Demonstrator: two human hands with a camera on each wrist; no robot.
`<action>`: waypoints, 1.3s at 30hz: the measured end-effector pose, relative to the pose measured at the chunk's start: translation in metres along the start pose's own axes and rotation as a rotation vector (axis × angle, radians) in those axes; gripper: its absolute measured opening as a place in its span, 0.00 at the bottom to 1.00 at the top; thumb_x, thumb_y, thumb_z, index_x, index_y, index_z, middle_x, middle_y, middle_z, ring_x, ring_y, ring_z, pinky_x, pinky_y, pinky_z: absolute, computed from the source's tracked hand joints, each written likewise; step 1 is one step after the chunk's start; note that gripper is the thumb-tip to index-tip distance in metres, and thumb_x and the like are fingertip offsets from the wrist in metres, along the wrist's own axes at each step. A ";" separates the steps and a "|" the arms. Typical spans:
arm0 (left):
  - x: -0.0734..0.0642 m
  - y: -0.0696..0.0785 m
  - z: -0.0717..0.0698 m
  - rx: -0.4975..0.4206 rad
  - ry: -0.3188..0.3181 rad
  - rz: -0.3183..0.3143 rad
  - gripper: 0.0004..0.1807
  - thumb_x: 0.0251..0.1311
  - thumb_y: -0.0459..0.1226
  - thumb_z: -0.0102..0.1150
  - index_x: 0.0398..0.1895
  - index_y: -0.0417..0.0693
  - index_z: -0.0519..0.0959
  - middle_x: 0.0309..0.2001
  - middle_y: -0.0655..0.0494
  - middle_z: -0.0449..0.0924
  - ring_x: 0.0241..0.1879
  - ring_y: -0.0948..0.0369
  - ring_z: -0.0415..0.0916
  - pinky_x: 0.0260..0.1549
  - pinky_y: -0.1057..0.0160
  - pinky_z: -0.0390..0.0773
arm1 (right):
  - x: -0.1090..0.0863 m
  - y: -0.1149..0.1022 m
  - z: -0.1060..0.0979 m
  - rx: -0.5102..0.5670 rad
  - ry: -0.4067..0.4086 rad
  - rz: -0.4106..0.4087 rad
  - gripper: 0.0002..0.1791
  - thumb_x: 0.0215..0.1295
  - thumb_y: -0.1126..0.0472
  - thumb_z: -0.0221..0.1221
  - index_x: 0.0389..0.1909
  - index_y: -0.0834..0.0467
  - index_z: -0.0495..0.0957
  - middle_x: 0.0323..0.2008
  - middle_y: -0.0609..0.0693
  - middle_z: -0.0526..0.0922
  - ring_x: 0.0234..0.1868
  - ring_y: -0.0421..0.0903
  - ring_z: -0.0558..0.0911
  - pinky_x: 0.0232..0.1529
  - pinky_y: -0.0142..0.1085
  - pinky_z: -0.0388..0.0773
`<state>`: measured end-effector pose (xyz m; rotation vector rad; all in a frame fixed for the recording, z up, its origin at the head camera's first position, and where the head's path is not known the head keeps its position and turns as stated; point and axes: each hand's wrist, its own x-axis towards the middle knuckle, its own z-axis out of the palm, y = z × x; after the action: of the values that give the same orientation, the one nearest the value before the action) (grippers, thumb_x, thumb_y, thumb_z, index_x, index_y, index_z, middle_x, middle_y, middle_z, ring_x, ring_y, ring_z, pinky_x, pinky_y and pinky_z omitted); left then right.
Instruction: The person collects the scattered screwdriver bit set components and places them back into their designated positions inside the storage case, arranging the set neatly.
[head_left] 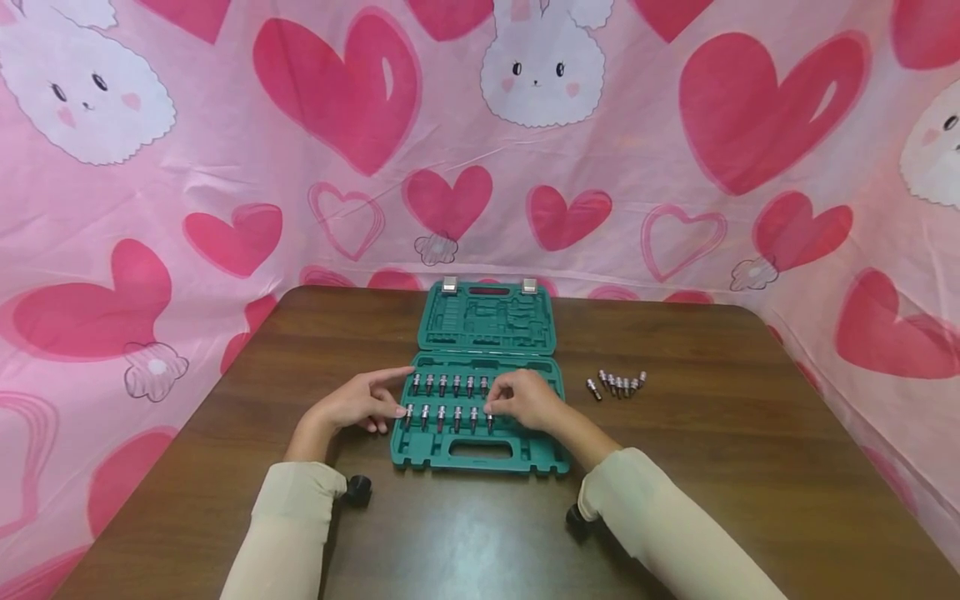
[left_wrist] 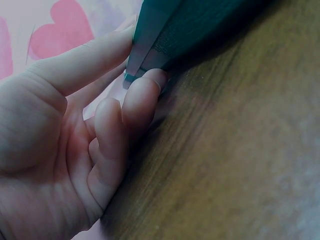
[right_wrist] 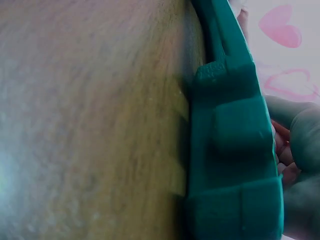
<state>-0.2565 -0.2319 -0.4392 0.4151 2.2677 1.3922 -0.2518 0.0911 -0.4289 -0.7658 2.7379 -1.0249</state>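
A green plastic tool case lies unfolded on the table, with two rows of small silver bit sockets in its lower half. My left hand holds the case's left edge, index finger stretched along it and thumb at the rim. In the left wrist view, curled fingers sit against the green side wall, down by the tabletop. Over the lower half, my right hand pinches the top of the bit socket at the right end of the front row. The right wrist view hides its fingertips behind the case wall.
Several loose bit sockets lie on the brown wooden table to the right of the case. The raised lid leans back, with two metal latches on its top edge. A pink heart-patterned cloth hangs around the table.
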 end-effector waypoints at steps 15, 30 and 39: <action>0.000 0.001 -0.001 0.000 0.001 0.009 0.40 0.59 0.39 0.67 0.74 0.55 0.61 0.29 0.45 0.82 0.21 0.53 0.78 0.24 0.58 0.80 | -0.001 -0.001 0.002 0.017 0.031 0.001 0.08 0.58 0.59 0.69 0.25 0.51 0.79 0.20 0.42 0.74 0.24 0.39 0.71 0.26 0.33 0.69; -0.001 -0.001 -0.002 -0.008 -0.002 0.007 0.41 0.59 0.38 0.67 0.75 0.55 0.60 0.29 0.44 0.82 0.20 0.54 0.78 0.23 0.59 0.80 | -0.002 0.005 0.005 0.036 0.060 -0.062 0.07 0.57 0.60 0.70 0.26 0.50 0.80 0.21 0.41 0.75 0.24 0.39 0.72 0.25 0.33 0.70; -0.001 0.001 0.000 -0.018 -0.004 0.005 0.41 0.59 0.39 0.67 0.74 0.55 0.61 0.28 0.43 0.81 0.21 0.53 0.78 0.23 0.59 0.80 | -0.011 0.013 -0.002 0.094 0.105 -0.129 0.06 0.57 0.62 0.70 0.31 0.52 0.82 0.23 0.41 0.76 0.25 0.40 0.73 0.25 0.34 0.72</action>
<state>-0.2562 -0.2320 -0.4381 0.4167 2.2509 1.4123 -0.2478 0.1056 -0.4365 -0.9077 2.7329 -1.2446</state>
